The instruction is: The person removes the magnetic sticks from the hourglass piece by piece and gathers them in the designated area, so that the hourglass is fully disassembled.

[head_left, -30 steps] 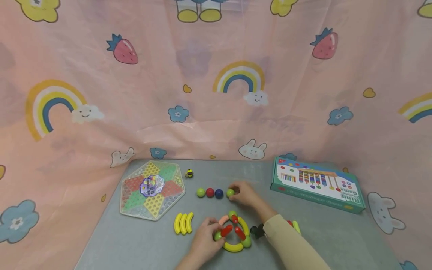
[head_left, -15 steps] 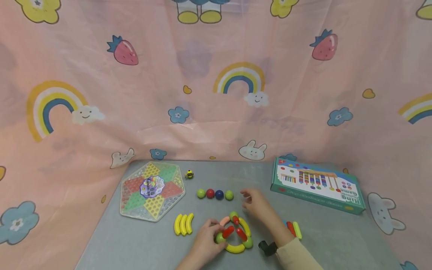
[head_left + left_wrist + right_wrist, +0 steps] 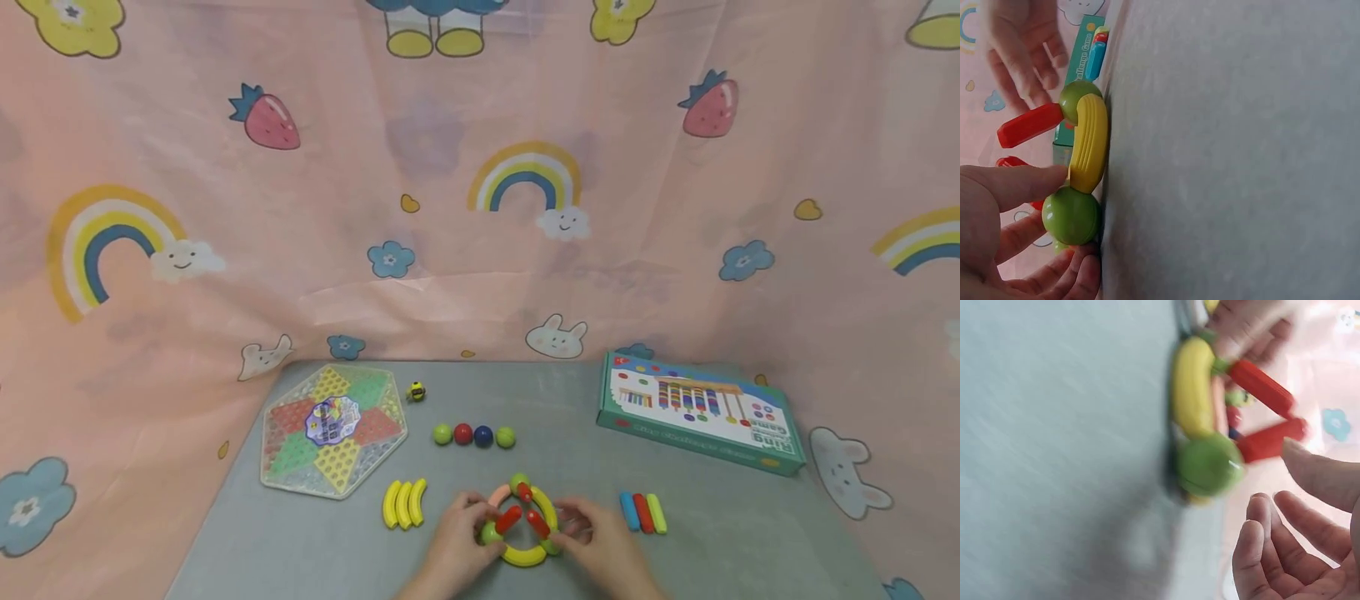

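Note:
A ring of curved pieces lies on the table: yellow curved sticks (image 3: 523,557), one salmon-coloured curved stick (image 3: 499,495) and green balls at the joints. Red sticks (image 3: 509,520) slant up and inward from these balls. My left hand (image 3: 453,540) holds the ring's left green ball (image 3: 1071,215), thumb above and fingers beneath. My right hand (image 3: 600,542) is beside the right green ball (image 3: 1210,464). In the right wrist view its fingers are loosely bent and apart from the ball, with nothing between them.
A row of green, red and blue balls (image 3: 483,437) lies behind the ring. Yellow curved sticks (image 3: 404,504) are at left, straight coloured sticks (image 3: 642,512) at right. Farther back are a hexagonal game board (image 3: 333,432), a small bee toy (image 3: 416,392) and a green game box (image 3: 701,414).
My right hand has let go of the rightmost green ball in the back row and come back toward me to the ring's right side. My left hand stays at the ring.

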The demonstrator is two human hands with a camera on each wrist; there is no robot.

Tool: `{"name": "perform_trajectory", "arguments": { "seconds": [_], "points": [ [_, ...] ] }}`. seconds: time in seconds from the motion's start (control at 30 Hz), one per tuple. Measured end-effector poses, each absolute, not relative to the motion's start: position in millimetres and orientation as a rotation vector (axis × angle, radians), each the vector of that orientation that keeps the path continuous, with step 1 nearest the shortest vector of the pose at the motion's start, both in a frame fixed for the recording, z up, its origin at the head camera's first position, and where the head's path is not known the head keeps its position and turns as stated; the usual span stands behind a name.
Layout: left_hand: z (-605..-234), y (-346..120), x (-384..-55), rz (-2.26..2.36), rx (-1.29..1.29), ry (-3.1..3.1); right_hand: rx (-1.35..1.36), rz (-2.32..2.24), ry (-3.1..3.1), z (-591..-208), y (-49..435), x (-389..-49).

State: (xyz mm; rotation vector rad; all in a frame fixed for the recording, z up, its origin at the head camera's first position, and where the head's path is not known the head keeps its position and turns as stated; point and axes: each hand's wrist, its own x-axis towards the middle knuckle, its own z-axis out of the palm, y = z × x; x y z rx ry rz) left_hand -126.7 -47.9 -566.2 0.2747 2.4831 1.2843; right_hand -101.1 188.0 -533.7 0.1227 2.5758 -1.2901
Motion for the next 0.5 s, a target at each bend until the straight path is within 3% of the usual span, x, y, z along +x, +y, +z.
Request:
{"name": "perform_trajectory", "arguments": {
  "seconds": [0.5],
  "points": [
    [-568,-43,-123,1.304,0.212,2.453,0.080,-1.214,2.840,-552,164,-90]
  ]
}}
